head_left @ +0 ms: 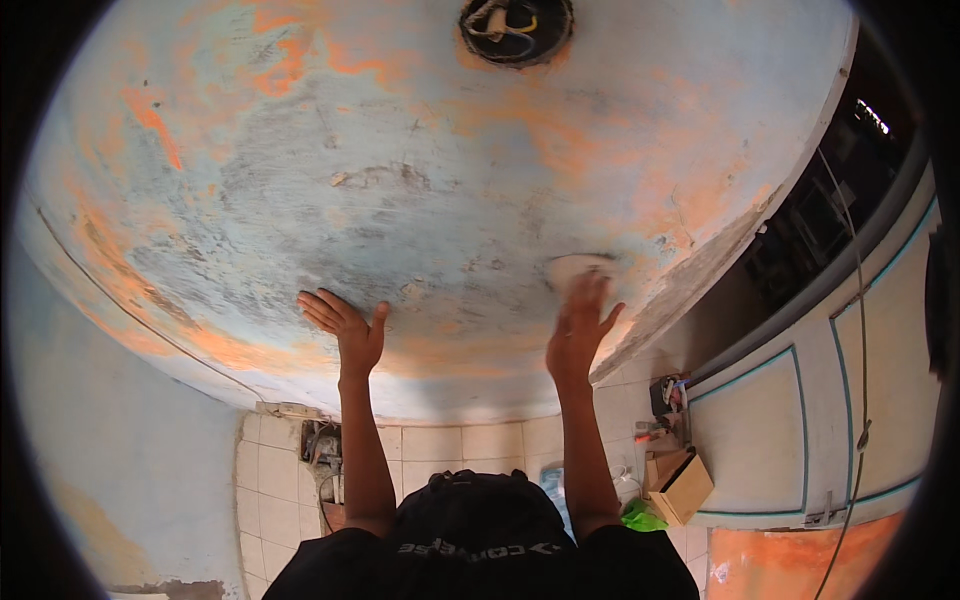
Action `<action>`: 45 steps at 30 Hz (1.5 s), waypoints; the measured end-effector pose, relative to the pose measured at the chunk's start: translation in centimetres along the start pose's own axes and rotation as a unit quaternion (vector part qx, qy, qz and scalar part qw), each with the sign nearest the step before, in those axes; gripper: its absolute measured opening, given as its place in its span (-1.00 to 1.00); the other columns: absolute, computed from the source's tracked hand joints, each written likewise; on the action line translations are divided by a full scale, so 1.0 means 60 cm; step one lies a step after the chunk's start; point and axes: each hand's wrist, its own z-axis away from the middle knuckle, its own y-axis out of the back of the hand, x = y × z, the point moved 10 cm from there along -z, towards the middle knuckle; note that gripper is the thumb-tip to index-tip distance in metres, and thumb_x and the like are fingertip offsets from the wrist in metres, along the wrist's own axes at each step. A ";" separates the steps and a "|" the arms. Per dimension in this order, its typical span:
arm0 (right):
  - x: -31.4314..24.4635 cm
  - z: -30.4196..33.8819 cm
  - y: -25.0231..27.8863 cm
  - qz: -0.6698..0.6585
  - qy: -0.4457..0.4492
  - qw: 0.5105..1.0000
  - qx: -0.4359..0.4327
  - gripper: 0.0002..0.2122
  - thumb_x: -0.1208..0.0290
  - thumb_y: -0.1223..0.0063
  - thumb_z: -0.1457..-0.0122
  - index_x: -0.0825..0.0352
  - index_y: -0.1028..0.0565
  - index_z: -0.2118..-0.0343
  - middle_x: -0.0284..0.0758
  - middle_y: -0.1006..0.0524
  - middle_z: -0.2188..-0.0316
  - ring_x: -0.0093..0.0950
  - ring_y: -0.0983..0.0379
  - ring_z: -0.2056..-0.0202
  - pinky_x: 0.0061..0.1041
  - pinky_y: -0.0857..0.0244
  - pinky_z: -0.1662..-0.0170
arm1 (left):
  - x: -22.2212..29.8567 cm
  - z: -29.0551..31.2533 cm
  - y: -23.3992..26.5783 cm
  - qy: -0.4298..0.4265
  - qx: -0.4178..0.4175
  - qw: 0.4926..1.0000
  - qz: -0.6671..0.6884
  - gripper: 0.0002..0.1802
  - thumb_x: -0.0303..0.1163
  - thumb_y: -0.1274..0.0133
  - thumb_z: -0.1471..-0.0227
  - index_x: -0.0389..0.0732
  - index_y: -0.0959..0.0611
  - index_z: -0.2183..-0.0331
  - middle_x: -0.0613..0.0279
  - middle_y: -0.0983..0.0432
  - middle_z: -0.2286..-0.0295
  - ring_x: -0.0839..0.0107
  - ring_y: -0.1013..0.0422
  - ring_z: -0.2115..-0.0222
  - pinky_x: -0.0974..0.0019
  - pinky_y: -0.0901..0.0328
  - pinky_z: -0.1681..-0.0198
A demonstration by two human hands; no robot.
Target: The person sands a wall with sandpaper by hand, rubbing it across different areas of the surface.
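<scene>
A large wall (pixel 480 180) fills the upper view, its blue-grey paint worn and scuffed, with orange patches showing through. My left hand (pixel 345 325) lies flat against its lower part, fingers stretched and thumb apart, holding nothing. Farther right, my right hand (pixel 578 330) presses a pale, oval, flat piece (pixel 582 266) to the same wall. Motion smears those fingers, and they cover part of the piece; it looks like a sheet or pad, but its exact kind is unclear.
A round wall box (pixel 515 28) with loose wires opens at the top. A cable (pixel 140 300) runs along the left wall corner. Right stand a pale door (pixel 750 430) with blue trim and a hanging cord (pixel 862 400). Below lie a cardboard box (pixel 680 487) and a green bag (pixel 642 516).
</scene>
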 end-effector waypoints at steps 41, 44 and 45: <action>0.149 -0.154 0.180 -0.120 -0.055 0.976 0.175 -0.57 0.18 0.47 -0.31 0.17 -0.22 -0.18 -0.34 -0.09 -0.26 -0.35 0.15 -0.30 0.12 0.80 -0.20 | 0.104 0.030 -0.067 0.168 -0.046 0.971 0.164 0.22 0.15 0.05 -0.04 -0.33 0.57 -0.13 -0.28 0.89 -0.11 -0.12 0.89 -0.14 -0.21 0.71 -0.13; 0.090 -0.137 0.145 -0.112 0.082 0.980 0.140 -0.56 0.15 0.50 -0.32 0.18 -0.24 -0.17 -0.35 -0.10 -0.25 -0.34 0.13 -0.30 0.15 0.82 -0.18 | 0.102 0.030 -0.071 0.147 -0.032 0.978 0.147 0.22 0.15 0.06 -0.05 -0.35 0.56 -0.13 -0.29 0.88 -0.11 -0.13 0.89 -0.14 -0.20 0.73 -0.13; 0.051 -0.123 0.121 -0.010 0.187 0.979 0.078 -0.54 0.12 0.52 -0.32 0.22 -0.21 -0.18 -0.33 -0.09 -0.25 -0.34 0.13 -0.30 0.11 0.81 -0.19 | 0.100 0.029 -0.071 0.143 -0.027 0.979 0.142 0.21 0.16 0.06 -0.05 -0.36 0.55 -0.13 -0.30 0.87 -0.11 -0.14 0.88 -0.14 -0.20 0.74 -0.13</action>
